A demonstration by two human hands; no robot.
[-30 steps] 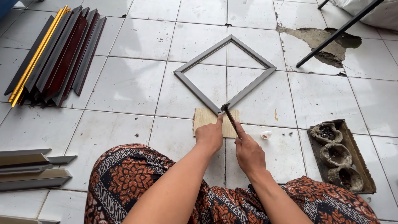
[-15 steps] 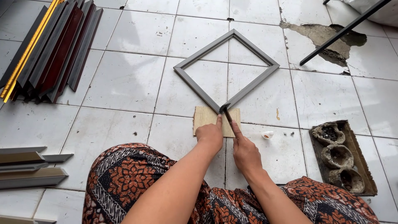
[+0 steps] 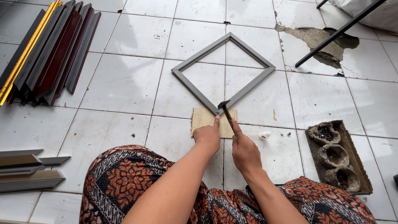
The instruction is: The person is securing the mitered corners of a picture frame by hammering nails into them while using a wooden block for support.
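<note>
From the head camera, a grey square frame [image 3: 224,72] lies flat on the white tiled floor [image 3: 124,83], turned like a diamond. Its near corner sits on a small wooden board [image 3: 205,120]. The right hand [image 3: 245,151] is closed around a small hammer [image 3: 226,110], whose head rests at that corner. The left hand [image 3: 207,136] is curled, one fingertip pressing down beside the corner. Long frame sticks [image 3: 45,49] lie far left. A tray of lumpy cups [image 3: 338,157] sits on the right.

Frame [image 3: 224,72] corner on wood block [image 3: 203,121]; moulding stack [image 3: 45,49] far left, tray [image 3: 338,157] right.
</note>
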